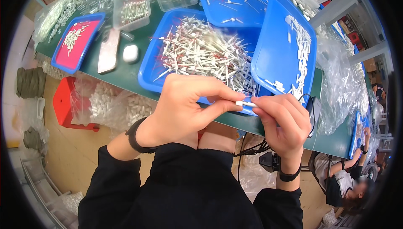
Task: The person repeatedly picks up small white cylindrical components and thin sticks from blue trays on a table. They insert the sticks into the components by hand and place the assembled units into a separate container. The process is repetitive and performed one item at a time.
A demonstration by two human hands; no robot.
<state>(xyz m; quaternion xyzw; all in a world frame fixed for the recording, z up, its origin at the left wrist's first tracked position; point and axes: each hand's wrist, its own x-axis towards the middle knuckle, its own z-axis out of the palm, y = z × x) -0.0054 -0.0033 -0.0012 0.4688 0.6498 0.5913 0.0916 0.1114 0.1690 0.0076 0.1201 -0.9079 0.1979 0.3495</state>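
Observation:
Between my two hands, over the near edge of the table, is a slim white plastic piece (246,103) with a thicker end towards the left. My left hand (184,105) pinches that end between thumb and forefinger. The other end is in the fingertips of my right hand (286,117). Just beyond them, a blue tray (145,71) holds a heap of thin white sticks (201,50), some with red parts. A second blue tray (268,46) overlaps its right side and carries short white pieces (302,48).
Further back are another blue tray (210,8) with a few sticks, and a clear plastic box (131,23). A phone (109,50), a white case (130,53) and a pink-lined tray (75,57) lie left. A red stool (63,103) stands below. Another person (348,187) sits at right.

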